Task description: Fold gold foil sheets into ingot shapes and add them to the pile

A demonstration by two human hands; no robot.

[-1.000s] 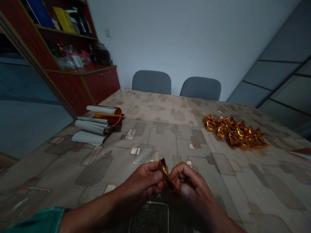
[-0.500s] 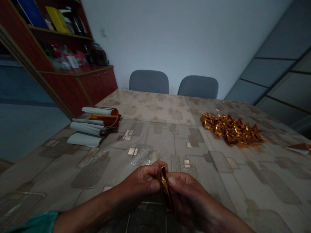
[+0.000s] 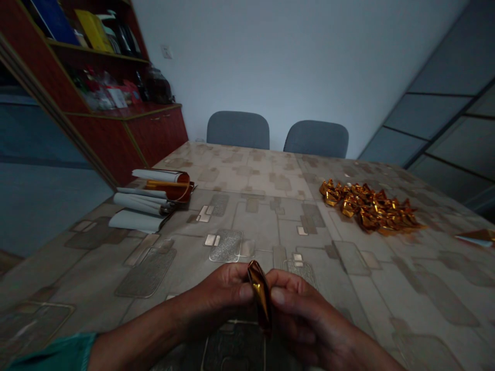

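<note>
A narrow folded piece of shiny gold foil paper [image 3: 260, 298] stands upright between my two hands, close to the table's near side. My left hand [image 3: 228, 289] pinches its left side between thumb and fingers. On the other side, my right hand [image 3: 296, 304] grips it with thumb and forefinger, the other fingers curled below. Several folded gold foil pieces [image 3: 371, 206] lie in a cluster at the right of the patterned table [image 3: 251, 216]. At the left is a stack of bent gold sheets with pale backs [image 3: 143, 203].
Another gold and white folded paper [image 3: 477, 237] lies at the far right edge. Two grey chairs [image 3: 237, 130] [image 3: 317, 138] stand behind the table. A red-brown cabinet [image 3: 154, 134] with shelves is at the left.
The foil piece has tilted and turned slightly, showing more of its smooth face. Both hands have shifted a little, with their fingers still on it.
</note>
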